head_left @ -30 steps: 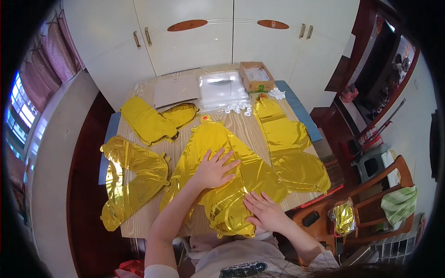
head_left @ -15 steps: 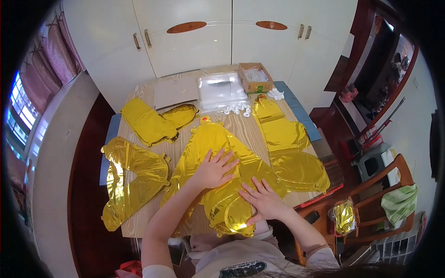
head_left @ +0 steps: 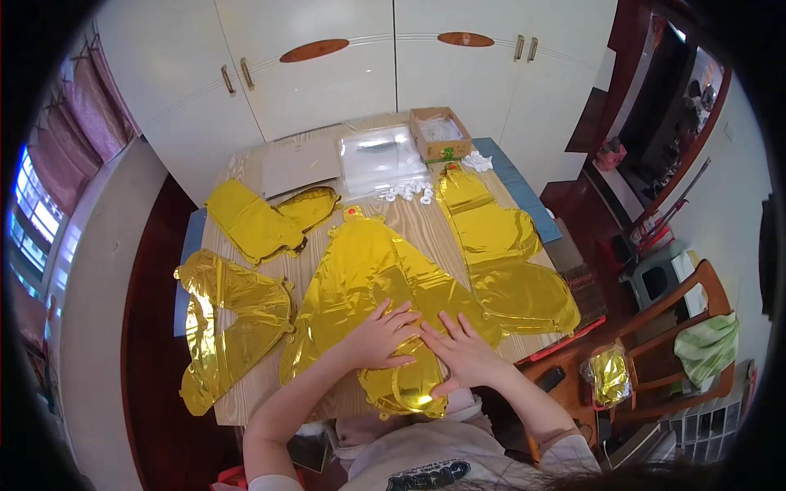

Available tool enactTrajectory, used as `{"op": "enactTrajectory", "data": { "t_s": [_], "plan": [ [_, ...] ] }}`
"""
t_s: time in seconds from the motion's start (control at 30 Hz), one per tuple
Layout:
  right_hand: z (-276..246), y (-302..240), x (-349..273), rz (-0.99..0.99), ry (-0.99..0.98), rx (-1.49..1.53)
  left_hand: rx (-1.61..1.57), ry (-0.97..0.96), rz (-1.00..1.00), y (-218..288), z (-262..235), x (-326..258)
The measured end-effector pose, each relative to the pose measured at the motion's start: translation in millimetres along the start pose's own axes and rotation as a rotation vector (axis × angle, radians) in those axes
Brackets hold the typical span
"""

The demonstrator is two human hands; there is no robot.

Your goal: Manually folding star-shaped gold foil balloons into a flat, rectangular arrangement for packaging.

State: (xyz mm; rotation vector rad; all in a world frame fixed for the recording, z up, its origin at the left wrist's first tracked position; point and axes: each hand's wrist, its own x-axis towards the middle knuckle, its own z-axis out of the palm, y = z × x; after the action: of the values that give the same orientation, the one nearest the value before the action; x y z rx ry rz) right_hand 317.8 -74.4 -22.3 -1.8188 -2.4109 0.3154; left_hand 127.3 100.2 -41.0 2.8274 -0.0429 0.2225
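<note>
A large gold foil balloon (head_left: 356, 266), deflated and flat, lies in front of me with part of it doubled over near the table's front edge. My left hand (head_left: 381, 337) rests flat on it, fingers spread. Beside it my right hand (head_left: 465, 356) presses on the foil, also with fingers apart; the fingertips of both hands nearly meet. To the left sits another flat gold balloon (head_left: 266, 331), wide at both ends, and a folded one (head_left: 241, 217) lies beyond it. A long, lobed gold balloon (head_left: 520, 290) stretches along the right side, touching the middle one.
Across the table's far side are a cardboard sheet (head_left: 299, 162), clear plastic bags (head_left: 381, 159), several small white rings (head_left: 407, 192) and a cardboard box (head_left: 440, 135). A wooden chair (head_left: 711, 303) at the right holds a wrapped gold packet (head_left: 610, 375) and a green cloth (head_left: 696, 345).
My left hand has slid toward me over the foil and now lies close to my right hand. The right hand stays nearly in place. The whole view has shifted slightly.
</note>
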Motion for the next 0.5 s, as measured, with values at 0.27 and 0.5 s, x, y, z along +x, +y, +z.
{"op": "enactTrajectory", "data": {
  "t_s": [0.27, 0.5],
  "plan": [
    [-2, -1, -1, 0.014, 0.053, 0.065, 0.082, -0.015, 0.049, 5, -5, 5],
    [-8, -2, -12, -0.052, 0.045, 0.062, 0.113, -0.038, 0.049, 4, -4, 4]
  ]
}}
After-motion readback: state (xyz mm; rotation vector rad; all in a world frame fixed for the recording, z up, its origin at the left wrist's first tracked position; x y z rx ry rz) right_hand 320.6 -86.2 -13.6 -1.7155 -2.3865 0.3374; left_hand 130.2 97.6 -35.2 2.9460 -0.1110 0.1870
